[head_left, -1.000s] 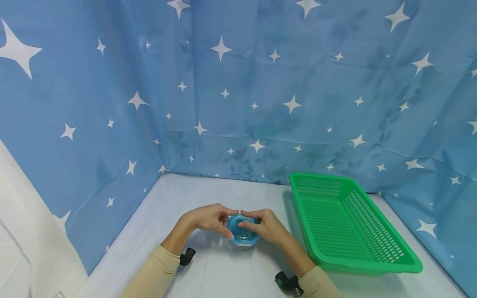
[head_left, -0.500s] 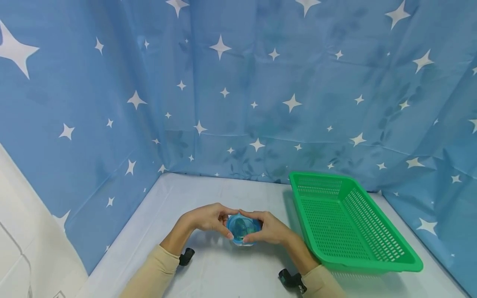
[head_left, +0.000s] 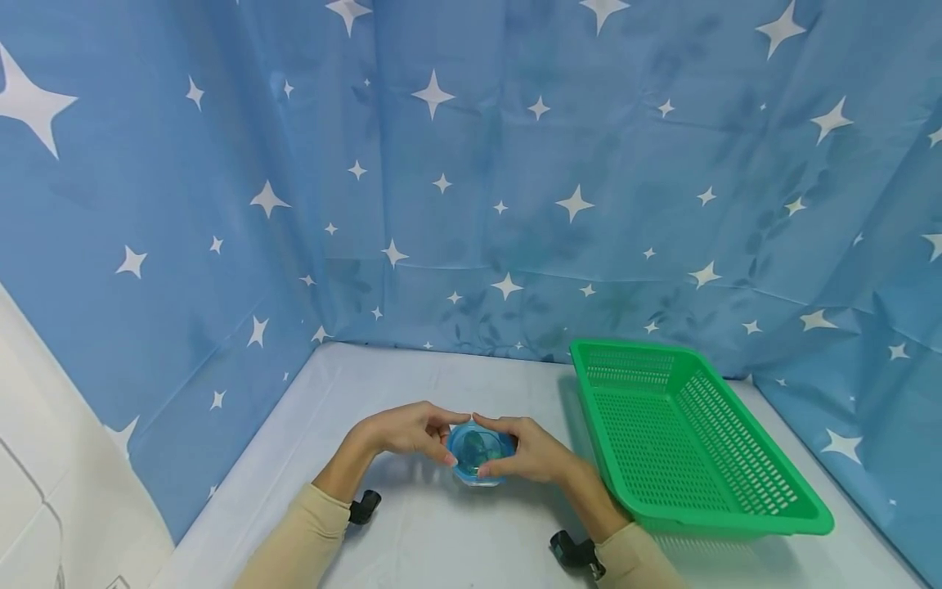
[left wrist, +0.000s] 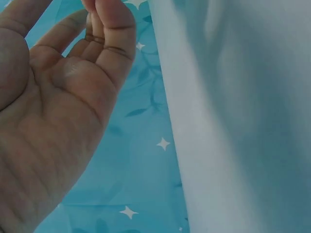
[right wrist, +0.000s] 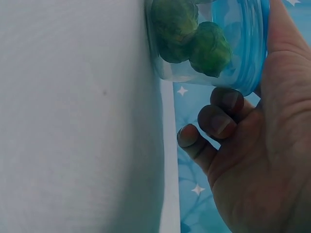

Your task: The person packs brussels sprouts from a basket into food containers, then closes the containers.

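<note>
A small clear food container (right wrist: 170,70) with a blue lid (head_left: 471,442) is between both hands over the white table. Several round green leafy things, like Brussels sprouts (right wrist: 209,51), show through its wall in the right wrist view. My left hand (head_left: 412,429) holds the left side of the lid's rim between index finger and thumb. On the other side my right hand (head_left: 533,450) grips the rim, thumb on the near edge and index finger on the far edge. In the left wrist view the palm of the left hand (left wrist: 58,102) shows, without the container.
A green plastic basket (head_left: 743,511) with perforated walls stands right of the hands on the white table (head_left: 412,540). Blue star-patterned cloth (head_left: 471,204) hangs behind and at both sides. A white wall panel (head_left: 66,474) is at the left.
My right thumb has moved from the top of the lid to its near rim, and the right hand has shifted slightly toward me. The left hand has barely moved.
</note>
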A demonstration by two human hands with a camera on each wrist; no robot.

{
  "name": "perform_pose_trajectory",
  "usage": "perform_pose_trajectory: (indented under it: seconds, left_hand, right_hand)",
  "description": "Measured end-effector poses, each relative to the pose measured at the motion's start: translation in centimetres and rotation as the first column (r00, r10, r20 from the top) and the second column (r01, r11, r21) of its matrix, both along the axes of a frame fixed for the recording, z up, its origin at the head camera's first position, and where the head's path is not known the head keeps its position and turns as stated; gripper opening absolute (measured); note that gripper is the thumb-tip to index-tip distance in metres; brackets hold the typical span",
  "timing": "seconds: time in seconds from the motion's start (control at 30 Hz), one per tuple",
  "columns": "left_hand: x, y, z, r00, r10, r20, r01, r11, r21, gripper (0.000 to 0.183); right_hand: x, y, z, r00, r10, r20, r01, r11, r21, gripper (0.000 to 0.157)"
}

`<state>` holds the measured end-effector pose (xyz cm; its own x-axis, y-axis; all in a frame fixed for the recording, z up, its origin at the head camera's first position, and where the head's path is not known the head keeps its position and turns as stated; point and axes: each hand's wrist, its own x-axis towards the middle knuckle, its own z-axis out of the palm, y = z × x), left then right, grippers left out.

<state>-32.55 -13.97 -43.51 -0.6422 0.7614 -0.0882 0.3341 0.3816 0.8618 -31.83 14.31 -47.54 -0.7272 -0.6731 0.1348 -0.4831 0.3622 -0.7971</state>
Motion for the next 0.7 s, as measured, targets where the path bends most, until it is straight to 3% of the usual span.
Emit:
perform_pose_trajectory:
  seconds: [0.27,0.53,0.7]
  left_hand:
    - [-0.6,-0.6,-1.0,0.995,0.036,0.093,-0.045,0.995,0.088,0.064]
    - [-0.9,-0.8,-1.4,0.986,0.034,0.162,-0.059,0.987,0.150,0.061]
    - [-1.0,-0.8,-2.2,0.966,0.061,0.251,-0.113,0.973,0.200,0.058]
  right_hand:
    - [-0.1,0.0,-0.1,0.994,-0.034,-0.099,0.036,0.999,0.025,0.078]
    - [-0.1,-0.2,0.3,0.996,-0.051,-0.078,0.055,0.997,0.060,0.079]
    - [-0.1,-0.2,0.1,0.995,-0.062,-0.076,0.067,0.996,0.063,0.077]
